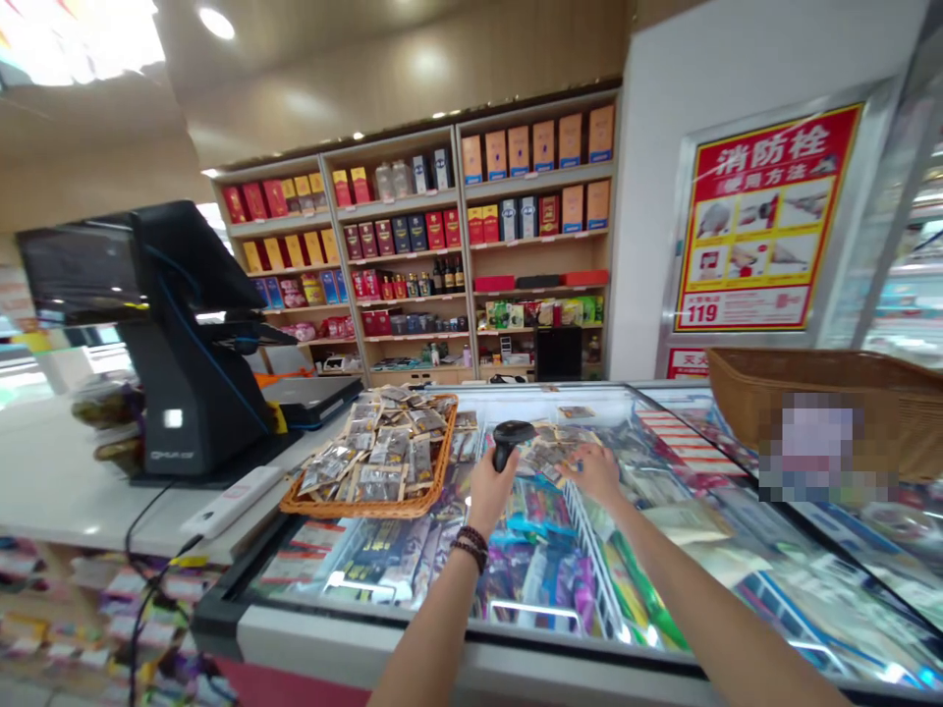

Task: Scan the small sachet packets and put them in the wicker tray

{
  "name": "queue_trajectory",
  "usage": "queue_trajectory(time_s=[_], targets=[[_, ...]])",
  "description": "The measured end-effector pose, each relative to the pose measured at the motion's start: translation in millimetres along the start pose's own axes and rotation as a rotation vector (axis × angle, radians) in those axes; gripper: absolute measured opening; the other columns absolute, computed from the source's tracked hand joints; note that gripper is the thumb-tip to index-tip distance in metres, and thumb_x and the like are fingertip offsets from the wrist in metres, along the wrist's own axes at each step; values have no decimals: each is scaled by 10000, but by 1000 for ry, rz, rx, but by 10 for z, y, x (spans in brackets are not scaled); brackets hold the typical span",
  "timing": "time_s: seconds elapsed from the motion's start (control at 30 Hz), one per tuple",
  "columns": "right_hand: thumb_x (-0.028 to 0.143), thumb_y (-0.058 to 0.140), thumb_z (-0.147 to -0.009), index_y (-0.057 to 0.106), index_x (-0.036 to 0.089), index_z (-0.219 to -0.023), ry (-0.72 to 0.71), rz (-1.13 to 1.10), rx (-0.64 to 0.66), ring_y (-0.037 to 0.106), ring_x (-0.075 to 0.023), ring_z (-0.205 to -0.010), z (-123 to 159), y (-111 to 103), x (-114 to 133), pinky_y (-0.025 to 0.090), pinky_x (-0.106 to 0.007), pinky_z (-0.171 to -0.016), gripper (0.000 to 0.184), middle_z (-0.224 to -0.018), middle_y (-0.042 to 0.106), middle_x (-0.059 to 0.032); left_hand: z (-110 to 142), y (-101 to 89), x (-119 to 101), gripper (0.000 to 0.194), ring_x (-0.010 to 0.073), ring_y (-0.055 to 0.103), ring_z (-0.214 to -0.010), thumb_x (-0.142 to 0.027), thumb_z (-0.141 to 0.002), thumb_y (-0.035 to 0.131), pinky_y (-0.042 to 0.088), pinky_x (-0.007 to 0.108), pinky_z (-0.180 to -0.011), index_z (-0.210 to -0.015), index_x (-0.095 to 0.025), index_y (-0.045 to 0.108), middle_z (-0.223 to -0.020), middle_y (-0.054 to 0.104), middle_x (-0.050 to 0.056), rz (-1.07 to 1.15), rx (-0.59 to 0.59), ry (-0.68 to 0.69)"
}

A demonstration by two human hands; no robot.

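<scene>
Left grip [486, 491] closed firmly around a black handheld barcode scanner [512, 442], held upright with its head raised; a beaded bracelet [471, 545] circles that wrist. Right grip [593, 471] spread palm-down on small flat plastic-wrapped packets [552, 462], though whether it pinches any cannot be told. At far left, a black touchscreen till [192, 344] stands on the white shop surface [66, 471], a black cable [147, 530] trailing over its edge. Next along, a shallow orange wicker tray [368, 511] is heaped with packets of the same sort [375, 452], its low rim apparently keeping them gathered within easy reach. The loose packets lie on the sliding glass lid of a chest freezer [560, 653], seemingly used as a flat working top beside the tray. Behind rise wooden shelves [419, 336] of red, gold and blue gift boxes [434, 231]. At right, a red-and-yellow fire-hydrant instruction poster [766, 221] hangs on a white pillar, above a brown woven basket [758, 393] partly masked by a blurred patch.
</scene>
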State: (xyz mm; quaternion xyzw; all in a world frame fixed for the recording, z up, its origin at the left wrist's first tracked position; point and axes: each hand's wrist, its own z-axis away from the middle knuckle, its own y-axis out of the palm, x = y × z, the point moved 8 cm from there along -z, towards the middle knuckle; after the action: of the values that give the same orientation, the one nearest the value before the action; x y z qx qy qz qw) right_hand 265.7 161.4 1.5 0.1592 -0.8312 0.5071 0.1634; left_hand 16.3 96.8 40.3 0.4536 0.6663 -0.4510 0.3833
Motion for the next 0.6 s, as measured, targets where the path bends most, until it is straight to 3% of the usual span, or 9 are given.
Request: queue_trajectory(time_s=[0.13,0.27,0.4,0.6], targets=[[489,706,-775,683,231,-771,53,-287,-102,736,-299,-891,39,-43,-263,526,-376,-789,259,-855,772,-79,30,106,126,437,146,503,-446,-656,-865,582,367,267,-474,-840,-221,550,-561,524,-33,9,51,-21],[593,708,-695,608,264,-776,192,-634,-120,740,-276,-663,100,15,-413,544,-357,-628,353,-688,751,-35,43,128,176,487,134,480,-429,-709,-835,589,363,263,-451,-822,-225,530,-545,492,-51,56,68,-29],[643,759,-633,597,265,-825,263,-916,-113,767,-287,-660,124,68,-444,606,-393,-650,454,-702,767,-46,50,137,153,532,117,461,-420,-752,-806,614,350,252,-437,-788,-230,517,-545,479,-58,94,80,-33],[683,829,-559,625,250,-859,262,-1014,-158,785,-305,-707,117,59,-453,651,-444,-723,565,-726,780,-64,90,158,100,576,108,448,-409,-795,-782,606,340,244,-430,-804,-227,517,-528,457,-69,146,118,-52]])
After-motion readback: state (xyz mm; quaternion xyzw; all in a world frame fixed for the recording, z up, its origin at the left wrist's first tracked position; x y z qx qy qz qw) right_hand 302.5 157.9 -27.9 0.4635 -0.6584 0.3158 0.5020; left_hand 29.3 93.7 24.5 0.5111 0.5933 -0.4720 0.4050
